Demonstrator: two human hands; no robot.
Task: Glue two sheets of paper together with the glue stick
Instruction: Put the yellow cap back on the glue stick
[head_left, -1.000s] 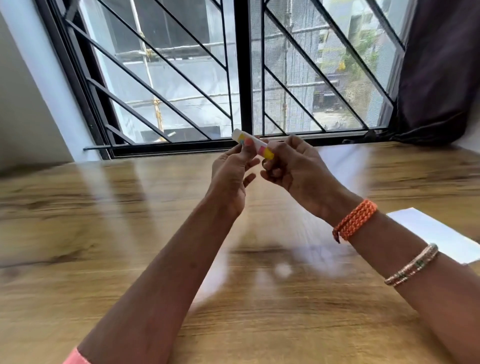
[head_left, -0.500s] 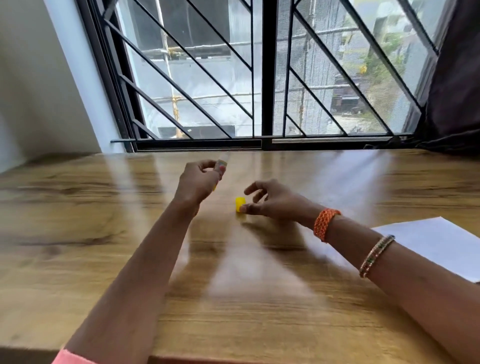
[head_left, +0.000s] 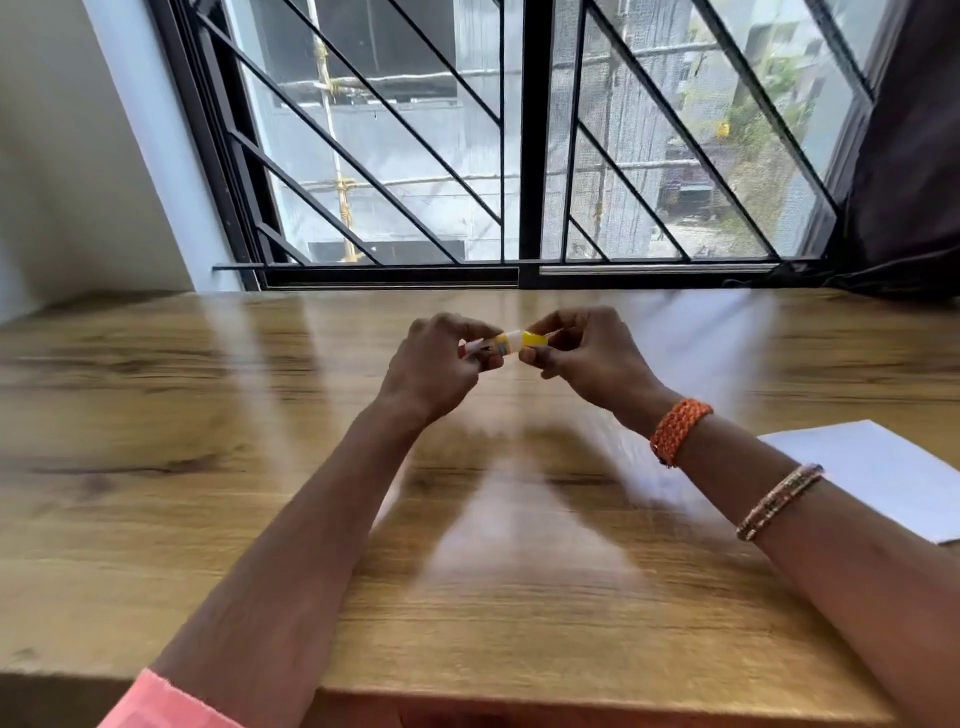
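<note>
While both hands hover above the wooden table (head_left: 218, 519), glue stick (head_left: 511, 341) held level between them, clear of the surface. Left hand (head_left: 434, 371) curled round the barrel end, fingers wrapped and pinching it steady. Right hand (head_left: 587, 358) pinching the yellow end (head_left: 535, 340) between thumb and fingertips; whether cap or twist base cannot be told. Likely reason for the two-handed hold: one hand anchors, the other pulls, pushes or turns. White paper (head_left: 883, 475) flat at the right edge of the table, partly under the right forearm, well apart from the glue; only one sheet edge distinguishable, second sheet not made out. No glue seen on paper, so gluing judged not yet begun. Label on barrel shows coloured patches; too blurred to read, no brand legible. Orange braided band (head_left: 678, 431) and beaded bracelet (head_left: 776, 501) on right arm.
</note>
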